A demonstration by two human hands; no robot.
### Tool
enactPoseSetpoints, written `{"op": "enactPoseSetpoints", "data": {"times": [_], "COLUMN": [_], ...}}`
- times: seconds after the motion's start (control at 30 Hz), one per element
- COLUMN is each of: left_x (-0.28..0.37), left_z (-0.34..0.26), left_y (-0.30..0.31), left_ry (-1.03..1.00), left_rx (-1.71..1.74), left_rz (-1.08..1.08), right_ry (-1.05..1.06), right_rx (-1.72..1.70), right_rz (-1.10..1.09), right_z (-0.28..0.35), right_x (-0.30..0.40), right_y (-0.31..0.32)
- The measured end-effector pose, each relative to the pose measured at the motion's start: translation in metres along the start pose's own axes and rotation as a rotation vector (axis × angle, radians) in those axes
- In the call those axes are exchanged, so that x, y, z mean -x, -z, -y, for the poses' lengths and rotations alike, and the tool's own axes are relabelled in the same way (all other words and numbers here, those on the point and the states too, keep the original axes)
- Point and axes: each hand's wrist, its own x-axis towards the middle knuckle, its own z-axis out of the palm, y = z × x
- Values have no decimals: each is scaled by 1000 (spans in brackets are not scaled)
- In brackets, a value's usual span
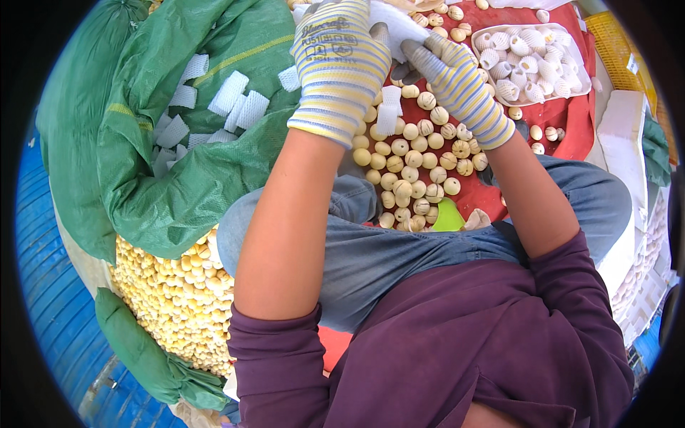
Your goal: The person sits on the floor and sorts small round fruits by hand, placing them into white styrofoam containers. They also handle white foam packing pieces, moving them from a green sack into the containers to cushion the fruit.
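Observation:
Both my hands wear striped knit work gloves with grey fingertips. At the top, my left hand (342, 69) and my right hand (460, 85) meet around a white foam net sleeve (396, 27), held between them; whether something is inside it is hidden. Below the hands, round pale-yellow fruits (409, 160), some with dark streaks, lie loose on a red cloth (476, 198). Two crossed foam sleeves (389, 112) rest on them. Right of my right hand, a white tray (587, 88) holds many fruits in foam netting (530, 64). A lime-green plastic piece (448, 215) lies near my lap.
An opened green woven sack (176, 187) with foam sleeves (230, 93) stands at the left. Below it is a large heap of small yellow fruits (176, 305). A yellow plastic basket (615, 53) and a white foam box (621, 134) are at the right.

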Motion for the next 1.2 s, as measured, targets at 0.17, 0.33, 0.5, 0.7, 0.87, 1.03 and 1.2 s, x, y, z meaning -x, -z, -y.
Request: {"op": "enactPoseSetpoints", "data": {"times": [0.17,0.33,0.5,0.7,0.87,1.03,1.2], "left_x": [-12,-10,-9,-30,-21,-29,-31], "left_z": [-18,-19,20,-2,12,21,24], "left_y": [24,48,50,79,87,76,73], "left_ry": [151,410,322,409,367,327,319], "left_rx": [362,1058,819,611,393,297,203], "left_rz": [254,321,408,311,260,287,296], "right_ry": [325,114,34,-164,-203,-131,-186], "right_rx": [132,-88,-266,758,998,1077,861], "right_rz": [-83,33,148,397,791,787,696], "right_z": [-7,17,-20,-179,-196,-211,-207], "right_x": [4,1,-12,23,46,36,33], "right_y": [18,15,-16,-78,-140,-161,-154]}}
